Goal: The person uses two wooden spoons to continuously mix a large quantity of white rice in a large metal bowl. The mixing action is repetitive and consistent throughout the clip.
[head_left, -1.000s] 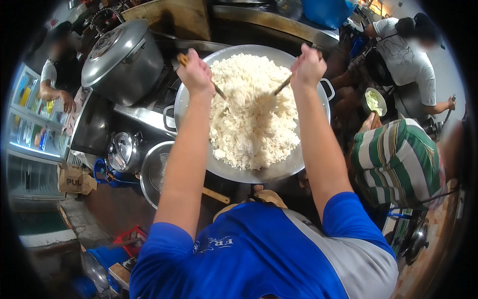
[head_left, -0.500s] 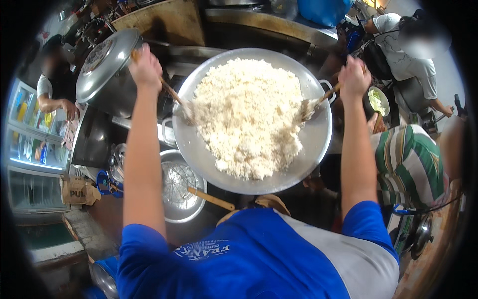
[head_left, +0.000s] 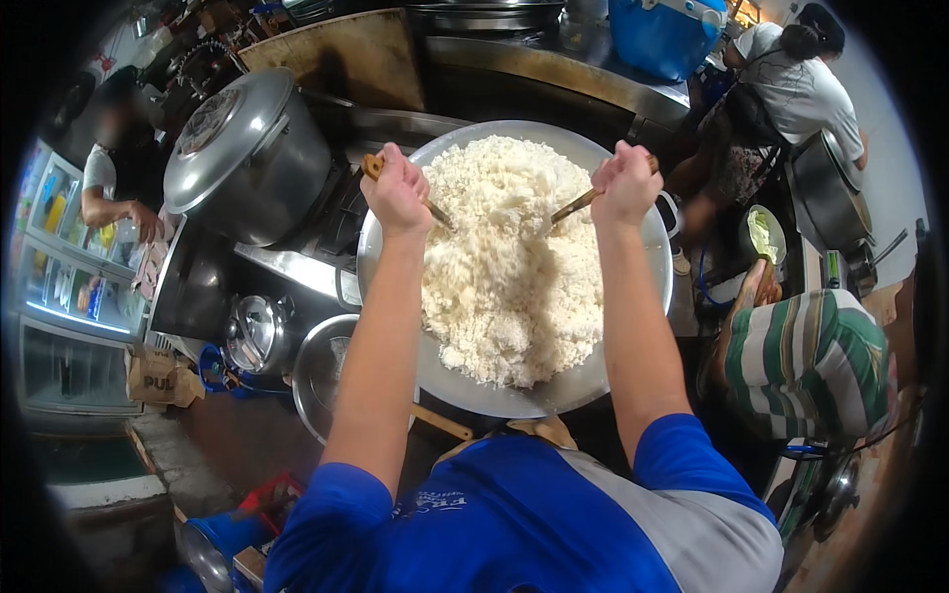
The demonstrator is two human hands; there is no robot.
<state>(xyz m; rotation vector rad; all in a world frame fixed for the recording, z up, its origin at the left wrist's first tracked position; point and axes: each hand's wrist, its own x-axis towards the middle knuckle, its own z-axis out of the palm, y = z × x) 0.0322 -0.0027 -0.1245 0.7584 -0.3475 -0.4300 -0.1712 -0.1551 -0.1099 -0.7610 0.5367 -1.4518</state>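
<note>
A wide metal pan (head_left: 643, 326) in front of me holds a large heap of white cooked rice (head_left: 514, 336). My left hand (head_left: 398, 193) is closed round the wooden handle of one spatula (head_left: 436, 212). The matching spatula (head_left: 571, 209) has its wooden handle in the grip of my right hand (head_left: 626, 186). Both handles slant inward over the heap, and their blades are buried in or hidden by rice. The rice between them is raised and blurred by motion.
Left of the pan stands a large lidded pot (head_left: 227, 138). Below it, a metal basin (head_left: 314, 381) holds a strainer with a wooden handle (head_left: 442, 423). At right, a person in striped clothing (head_left: 811, 366) is beside a bowl of cut greens (head_left: 761, 235). A blue cooler (head_left: 662, 44) stands behind.
Both hands have moved inward from the pan's sides, carrying the spatulas toward the middle. Rice has been pushed up into the centre of the heap. The view has shifted slightly.
</note>
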